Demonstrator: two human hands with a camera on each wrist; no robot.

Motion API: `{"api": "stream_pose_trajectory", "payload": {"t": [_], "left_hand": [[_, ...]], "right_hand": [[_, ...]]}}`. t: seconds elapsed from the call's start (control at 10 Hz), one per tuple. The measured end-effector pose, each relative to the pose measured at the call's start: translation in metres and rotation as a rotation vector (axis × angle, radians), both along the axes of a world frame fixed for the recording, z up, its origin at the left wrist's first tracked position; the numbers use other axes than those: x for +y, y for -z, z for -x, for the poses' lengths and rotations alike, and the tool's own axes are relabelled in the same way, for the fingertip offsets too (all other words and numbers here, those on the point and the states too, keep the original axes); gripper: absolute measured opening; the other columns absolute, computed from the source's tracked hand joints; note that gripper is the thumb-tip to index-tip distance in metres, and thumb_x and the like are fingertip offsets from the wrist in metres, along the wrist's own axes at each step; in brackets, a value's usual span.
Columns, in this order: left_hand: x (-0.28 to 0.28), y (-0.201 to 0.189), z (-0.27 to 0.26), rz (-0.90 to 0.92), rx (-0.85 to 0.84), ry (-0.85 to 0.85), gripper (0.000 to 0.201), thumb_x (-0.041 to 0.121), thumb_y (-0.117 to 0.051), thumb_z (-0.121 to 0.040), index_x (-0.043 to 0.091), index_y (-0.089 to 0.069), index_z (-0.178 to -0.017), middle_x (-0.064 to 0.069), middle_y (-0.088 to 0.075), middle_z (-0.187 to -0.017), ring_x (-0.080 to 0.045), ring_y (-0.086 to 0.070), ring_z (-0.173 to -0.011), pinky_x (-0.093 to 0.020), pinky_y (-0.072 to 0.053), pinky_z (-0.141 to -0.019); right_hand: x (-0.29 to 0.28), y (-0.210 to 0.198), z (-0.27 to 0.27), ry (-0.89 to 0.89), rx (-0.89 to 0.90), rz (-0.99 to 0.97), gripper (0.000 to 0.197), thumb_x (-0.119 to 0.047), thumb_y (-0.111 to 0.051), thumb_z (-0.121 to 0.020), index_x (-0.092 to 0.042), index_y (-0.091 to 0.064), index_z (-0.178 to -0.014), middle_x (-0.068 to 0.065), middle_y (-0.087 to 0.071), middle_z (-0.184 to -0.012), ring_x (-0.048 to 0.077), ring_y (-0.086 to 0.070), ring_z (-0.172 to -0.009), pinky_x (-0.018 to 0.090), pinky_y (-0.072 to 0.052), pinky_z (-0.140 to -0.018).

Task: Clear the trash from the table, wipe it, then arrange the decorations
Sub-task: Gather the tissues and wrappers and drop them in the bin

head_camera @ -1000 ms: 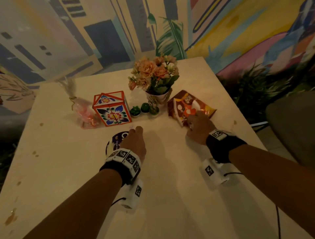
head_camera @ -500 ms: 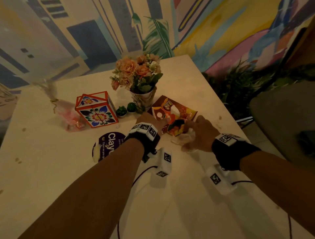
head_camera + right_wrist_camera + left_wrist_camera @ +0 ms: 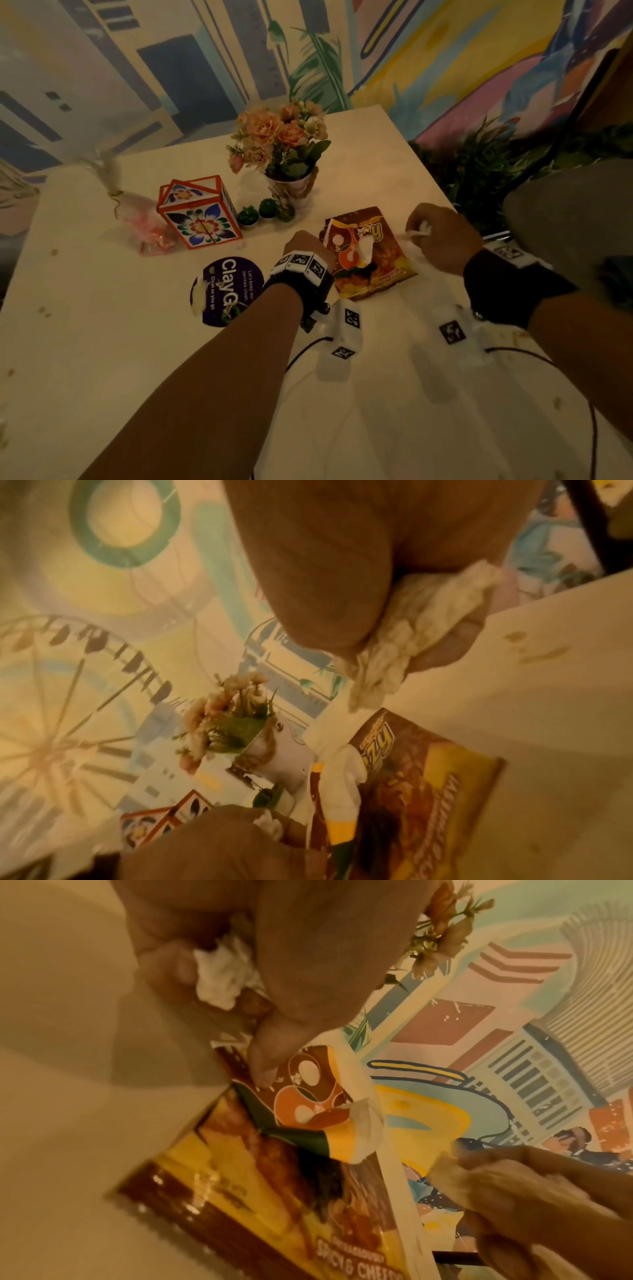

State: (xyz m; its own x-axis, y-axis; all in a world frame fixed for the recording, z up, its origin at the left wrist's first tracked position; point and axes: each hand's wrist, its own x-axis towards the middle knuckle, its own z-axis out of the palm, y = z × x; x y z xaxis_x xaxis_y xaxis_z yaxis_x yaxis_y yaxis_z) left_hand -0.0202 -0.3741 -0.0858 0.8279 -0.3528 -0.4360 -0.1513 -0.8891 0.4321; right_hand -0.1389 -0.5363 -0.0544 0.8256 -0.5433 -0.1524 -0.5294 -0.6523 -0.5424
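Left hand [image 3: 274, 947] pinches snack bag [image 3: 370, 260] plus tissue wad [image 3: 219, 977]; right hand [image 3: 442, 236] clutches crumpled tissue [image 3: 421, 631] — overfull fingers may drop scraps on desk [image 3: 102, 342].

Your right hand [image 3: 359, 569] pinches a crumpled tissue [image 3: 411, 631] just above the snack bag [image 3: 421, 791] on the desk [image 3: 548, 723]. Left of the bag stands the flower vase [image 3: 274, 753]; below it, your left hand [image 3: 219, 845] grips a white wad [image 3: 268, 821].

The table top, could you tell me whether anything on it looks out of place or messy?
Yes: a torn-open snack bag lies flat beside the flower vase, and brown stains dot the table.
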Motion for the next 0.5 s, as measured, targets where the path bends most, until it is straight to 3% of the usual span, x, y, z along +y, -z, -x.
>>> {"api": "stream_pose_trajectory", "payload": {"t": [0.1, 0.2, 0.3, 0.4, 0.5], "left_hand": [[-0.003, 0.01, 0.0, 0.034, 0.018, -0.051, 0.038, 0.018, -0.06, -0.087, 0.017, -0.033, -0.06, -0.007, -0.058, -0.083, -0.028, -0.06, -0.09, -0.028, -0.045, -0.073], [0.001, 0.011, 0.001, 0.092, 0.065, -0.069, 0.015, 0.019, -0.061, -0.084, 0.012, -0.054, -0.073, -0.011, -0.064, -0.095, -0.022, -0.053, -0.075, -0.03, -0.049, -0.071], [0.007, 0.008, 0.007, 0.196, 0.142, -0.151, 0.022, 0.028, -0.068, -0.072, 0.009, -0.06, -0.078, -0.009, -0.067, -0.086, -0.022, -0.06, -0.068, -0.029, -0.049, -0.061], [0.005, 0.002, 0.015, 0.153, 0.182, -0.148, 0.073, 0.05, -0.084, -0.052, 0.007, -0.055, -0.103, -0.005, -0.061, -0.1, -0.025, -0.061, -0.086, -0.028, -0.048, -0.063], [0.005, 0.004, 0.017, 0.071, 0.095, -0.03, 0.084, 0.052, -0.085, -0.052, 0.007, -0.056, -0.115, -0.009, -0.062, -0.117, -0.027, -0.06, -0.104, -0.032, -0.051, -0.084]], "right_hand": [[0.001, 0.011, -0.011, 0.063, 0.148, -0.108, 0.043, -0.035, -0.072, -0.08, -0.013, -0.055, -0.112, 0.006, -0.055, -0.111, 0.025, -0.054, -0.098, 0.027, -0.038, -0.076], [0.012, 0.028, -0.014, 0.132, 0.29, -0.149, 0.075, -0.053, -0.081, -0.061, -0.012, -0.052, -0.117, 0.006, -0.057, -0.114, 0.023, -0.054, -0.095, 0.03, -0.042, -0.077], [0.022, 0.034, -0.014, 0.144, 0.317, -0.144, 0.058, -0.041, -0.085, -0.061, -0.01, -0.056, -0.1, 0.008, -0.059, -0.102, 0.025, -0.056, -0.088, 0.026, -0.04, -0.069], [0.03, 0.035, -0.014, 0.159, 0.296, -0.179, 0.036, -0.03, -0.082, -0.068, -0.015, -0.054, -0.084, 0.006, -0.057, -0.09, 0.022, -0.053, -0.077, 0.025, -0.04, -0.063], [0.032, 0.039, -0.015, 0.161, 0.261, -0.175, 0.036, -0.027, -0.077, -0.073, -0.012, -0.057, -0.099, 0.009, -0.062, -0.103, 0.026, -0.057, -0.087, 0.029, -0.044, -0.073]]}}
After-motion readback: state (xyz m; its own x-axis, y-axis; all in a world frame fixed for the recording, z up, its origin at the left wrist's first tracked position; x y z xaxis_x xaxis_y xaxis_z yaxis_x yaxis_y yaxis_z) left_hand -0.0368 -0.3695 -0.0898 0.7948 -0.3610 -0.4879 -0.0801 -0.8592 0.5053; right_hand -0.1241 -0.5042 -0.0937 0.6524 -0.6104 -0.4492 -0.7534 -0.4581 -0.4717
